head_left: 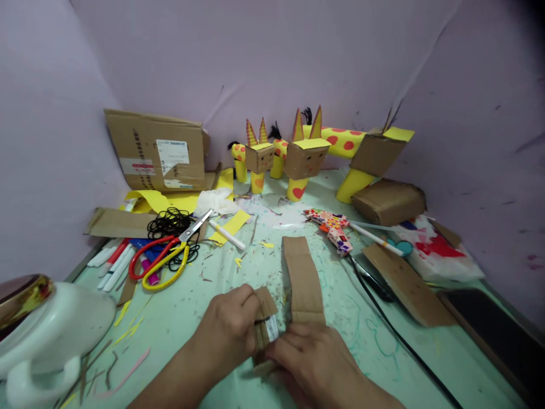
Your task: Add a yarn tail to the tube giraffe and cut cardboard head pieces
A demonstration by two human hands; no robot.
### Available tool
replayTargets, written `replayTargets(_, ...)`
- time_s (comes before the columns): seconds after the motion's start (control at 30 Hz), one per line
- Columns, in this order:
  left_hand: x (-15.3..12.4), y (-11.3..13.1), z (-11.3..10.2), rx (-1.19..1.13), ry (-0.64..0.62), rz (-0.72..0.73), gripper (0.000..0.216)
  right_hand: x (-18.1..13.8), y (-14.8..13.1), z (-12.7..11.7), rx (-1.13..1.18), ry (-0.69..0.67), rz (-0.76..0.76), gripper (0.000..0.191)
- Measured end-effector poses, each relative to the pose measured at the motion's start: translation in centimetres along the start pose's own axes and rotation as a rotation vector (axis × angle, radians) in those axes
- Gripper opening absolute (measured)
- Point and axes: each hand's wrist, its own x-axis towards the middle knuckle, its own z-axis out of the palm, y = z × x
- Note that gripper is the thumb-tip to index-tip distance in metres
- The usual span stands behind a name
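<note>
My left hand (230,328) and my right hand (317,360) meet near the table's front edge, both closed on a folded brown cardboard piece (266,324) with a white label. The left fingers wrap its left side and the right fingers press its lower right. A long cardboard strip (303,278) runs away from the hands, its near end under my right fingers. Whether strip and folded piece are one sheet I cannot tell.
Red and yellow scissors (164,258) lie on black string and markers (111,260) at left. A patterned glue gun (334,227) with black cord (395,335) lies right. Yellow cardboard animal figures (304,159) stand at back. A torn box (157,152), a white jug (51,341), a dark tablet (502,335).
</note>
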Motion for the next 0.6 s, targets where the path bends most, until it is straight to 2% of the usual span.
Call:
replayTargets(0.13,0.3,0.1,-0.4,0.002,-0.057,-0.055,0.024,0.4,-0.5,-1.0,0.049,-0.061,0.084,0.005)
replayTargets(0.27,0.9,-0.2,-1.3,-0.178,-0.094,-0.17,0.021,0.3,-1.1,-2.3,0.224,-0.105,0.183,0.011)
replayTargets(0.33,1.2,-0.3,-1.7,-0.258,-0.094,-0.212,0.02,0.2,-1.2,-2.9,0.285,-0.106,0.168,0.018)
replayTargets(0.43,1.2,-0.4,-1.9,-0.304,-0.053,-0.275,0.017,0.0,-1.0,-3.6,0.255,-0.127,0.129,0.026)
replayTargets(0.5,1.1,-0.5,-1.8,-0.313,-0.019,-0.331,0.025,-0.2,-0.7,-3.9,0.233,-0.169,0.112,0.031)
replayTargets(0.6,1.1,-0.7,-1.6,-0.314,-0.037,-0.41,0.028,-0.6,-0.2,-4.4,0.229,-0.213,0.104,0.041)
